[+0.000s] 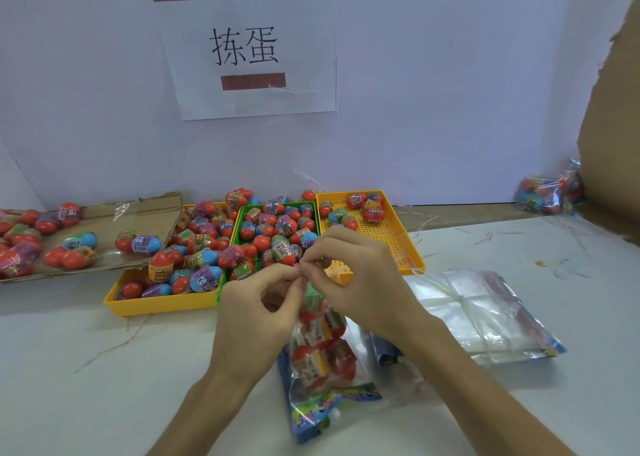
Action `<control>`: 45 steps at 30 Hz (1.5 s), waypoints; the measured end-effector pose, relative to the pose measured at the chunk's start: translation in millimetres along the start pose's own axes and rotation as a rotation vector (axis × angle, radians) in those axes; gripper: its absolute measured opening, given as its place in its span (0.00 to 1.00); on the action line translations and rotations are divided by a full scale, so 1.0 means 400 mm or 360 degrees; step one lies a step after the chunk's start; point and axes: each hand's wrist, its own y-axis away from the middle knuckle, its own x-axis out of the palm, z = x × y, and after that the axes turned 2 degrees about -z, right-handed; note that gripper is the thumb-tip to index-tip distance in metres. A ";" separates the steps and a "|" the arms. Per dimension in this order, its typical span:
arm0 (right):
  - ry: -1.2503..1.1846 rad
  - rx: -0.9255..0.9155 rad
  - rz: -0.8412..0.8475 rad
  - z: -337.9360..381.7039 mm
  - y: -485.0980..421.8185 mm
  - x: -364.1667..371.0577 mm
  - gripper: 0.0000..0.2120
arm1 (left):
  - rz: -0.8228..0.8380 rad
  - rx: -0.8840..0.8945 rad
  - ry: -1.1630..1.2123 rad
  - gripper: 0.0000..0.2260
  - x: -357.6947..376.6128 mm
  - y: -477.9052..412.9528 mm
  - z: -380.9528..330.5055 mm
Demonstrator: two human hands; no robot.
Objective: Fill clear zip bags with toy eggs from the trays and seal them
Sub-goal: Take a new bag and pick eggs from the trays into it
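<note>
A clear zip bag (322, 355) with several toy eggs inside lies on the white table in front of me, its printed bottom toward me. My left hand (258, 308) and my right hand (356, 279) meet at the bag's top edge, and each pinches it between thumb and fingers. Behind the hands stand three trays: a yellow tray (159, 303) at the left with many eggs, a green tray (242, 213) in the middle, also full, and a yellow tray (398, 237) at the right holding a few eggs at its far end.
A tied stack of empty clear bags (485, 313) lies to the right. A cardboard sheet (104, 220) at the far left carries more eggs. A filled bag (550, 192) sits at the back right beside a cardboard panel (613, 126). A paper sign hangs on the wall.
</note>
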 end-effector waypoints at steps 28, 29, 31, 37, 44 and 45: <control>0.0100 0.0008 0.0094 0.010 0.006 0.011 0.02 | 0.0111 0.0061 -0.0135 0.06 -0.007 -0.003 0.004; 0.0091 0.0014 0.0074 0.008 0.007 0.013 0.02 | 0.0108 0.0061 -0.0133 0.06 -0.008 -0.004 0.002; 0.0074 0.0024 0.0043 0.007 0.008 0.016 0.02 | 0.0103 0.0065 -0.0141 0.06 -0.009 -0.005 0.001; 0.0057 0.0109 -0.0079 -0.010 0.005 0.007 0.05 | 0.0086 0.0119 -0.0123 0.05 -0.010 -0.002 -0.008; -0.0111 0.0481 -0.0306 -0.049 -0.008 -0.033 0.09 | -0.0090 -0.0011 -0.0048 0.08 -0.009 -0.003 -0.015; -0.0113 0.0523 -0.0344 -0.052 -0.009 -0.037 0.09 | -0.0145 -0.0062 -0.0026 0.10 -0.012 -0.004 -0.013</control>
